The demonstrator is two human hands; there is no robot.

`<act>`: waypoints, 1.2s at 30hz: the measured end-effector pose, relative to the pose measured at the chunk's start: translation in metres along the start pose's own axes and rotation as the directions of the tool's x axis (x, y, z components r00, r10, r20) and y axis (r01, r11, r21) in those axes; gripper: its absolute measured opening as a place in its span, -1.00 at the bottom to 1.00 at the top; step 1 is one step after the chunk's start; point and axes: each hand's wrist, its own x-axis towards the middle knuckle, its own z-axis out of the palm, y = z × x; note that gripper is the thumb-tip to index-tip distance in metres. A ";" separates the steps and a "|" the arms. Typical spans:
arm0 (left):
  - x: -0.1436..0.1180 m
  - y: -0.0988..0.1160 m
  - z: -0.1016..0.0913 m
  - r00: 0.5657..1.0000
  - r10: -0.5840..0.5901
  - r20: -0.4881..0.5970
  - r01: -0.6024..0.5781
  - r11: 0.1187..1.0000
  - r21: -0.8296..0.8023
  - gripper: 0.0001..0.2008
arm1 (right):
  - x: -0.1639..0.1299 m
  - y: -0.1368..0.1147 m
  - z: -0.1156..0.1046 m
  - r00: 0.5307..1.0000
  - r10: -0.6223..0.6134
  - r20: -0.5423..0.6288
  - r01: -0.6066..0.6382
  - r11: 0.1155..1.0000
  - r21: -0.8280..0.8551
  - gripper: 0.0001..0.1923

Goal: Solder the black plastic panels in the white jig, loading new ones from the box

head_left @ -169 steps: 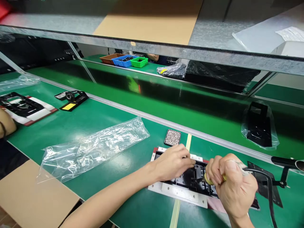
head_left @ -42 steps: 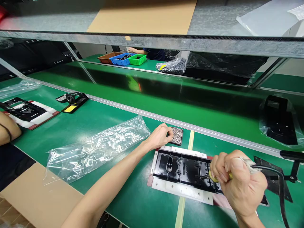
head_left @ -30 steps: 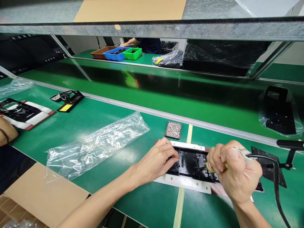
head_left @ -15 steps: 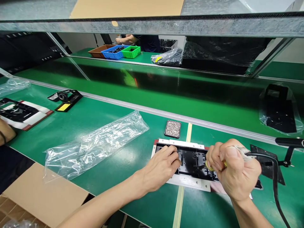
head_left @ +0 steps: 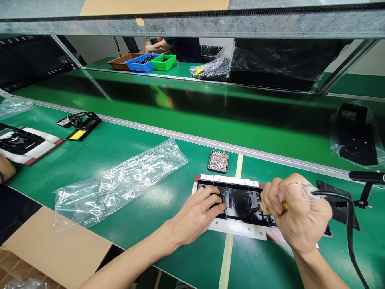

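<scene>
- And here's the black panel [head_left: 239, 200], lying flat in its white fixture [head_left: 249, 230] on the near right of the table [head_left: 129, 224], long axis running left to right, right end swung a little nearer.
- Left hand [head_left: 197, 214] in from the near left, right over the panel's left end! Fingers curled, tips down at the panel; whether they pinch anything, I can't tell, as the hand itself blocks the view.
- So the key line: most of the panel stretches away to the right of those left fingers, and the left hand is plainly the one nearer its left end.
- Over on the right, the right hand [head_left: 296, 212] has its fingers wrapped tight around a yellow-handled tool [head_left: 264, 209], a black cord [head_left: 350, 224] trailing off to the near right.
- The tool points left, its dark tip above or on the panel's middle; contact is too small to call. The panel lies below and to the left of these fingers.
- Just beyond the fixture, a small black tray [head_left: 217, 172] of silvery pieces [head_left: 218, 160]; well to the left, a crinkled clear bag [head_left: 120, 182].
</scene>
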 end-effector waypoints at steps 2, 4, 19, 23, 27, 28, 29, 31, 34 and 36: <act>-0.001 0.001 0.000 1.000 0.031 -0.003 -0.030 0.998 0.050 -0.69 | 0.000 0.000 0.000 1.000 0.001 -0.001 -0.001 1.000 -0.002 -0.63; -0.001 0.001 0.001 0.998 0.055 -0.010 -0.054 0.994 0.093 -0.71 | 0.000 0.001 0.001 1.000 0.000 0.000 0.000 1.000 0.000 -0.63; -0.005 -0.001 0.002 0.992 0.117 -0.042 -0.107 0.977 0.184 -0.69 | 0.000 0.000 0.001 1.000 -0.021 0.006 0.021 1.000 -0.005 -0.63; -0.004 0.000 0.002 0.987 0.159 -0.025 -0.149 0.961 0.233 -0.69 | 0.000 0.001 0.000 1.000 -0.028 0.002 0.028 1.000 -0.004 -0.63; -0.004 0.000 0.001 0.986 0.161 -0.040 -0.147 0.961 0.236 -0.68 | 0.000 0.002 0.001 1.000 -0.026 0.004 0.026 1.000 0.007 -0.64; -0.005 0.000 0.001 0.987 0.154 -0.052 -0.138 0.963 0.231 -0.68 | 0.001 0.002 0.001 1.000 -0.027 0.005 0.027 1.000 0.008 -0.64; -0.005 0.000 0.002 0.987 0.149 -0.061 -0.131 0.965 0.227 -0.67 | 0.001 0.002 0.001 1.000 -0.027 0.006 0.027 1.000 0.008 -0.65; -0.005 -0.001 0.003 0.987 0.149 -0.058 -0.132 0.965 0.228 -0.67 | 0.001 0.002 0.001 1.000 -0.030 0.006 0.030 1.000 0.002 -0.65; -0.006 -0.001 0.004 0.988 0.153 -0.032 -0.141 0.962 0.235 -0.68 | 0.000 0.002 0.001 0.999 -0.037 0.005 0.037 0.999 -0.005 -0.64; -0.006 0.000 0.003 0.986 0.159 -0.044 -0.146 0.964 0.224 -0.68 | 0.000 0.003 0.001 0.999 -0.043 0.008 0.043 0.999 -0.010 -0.64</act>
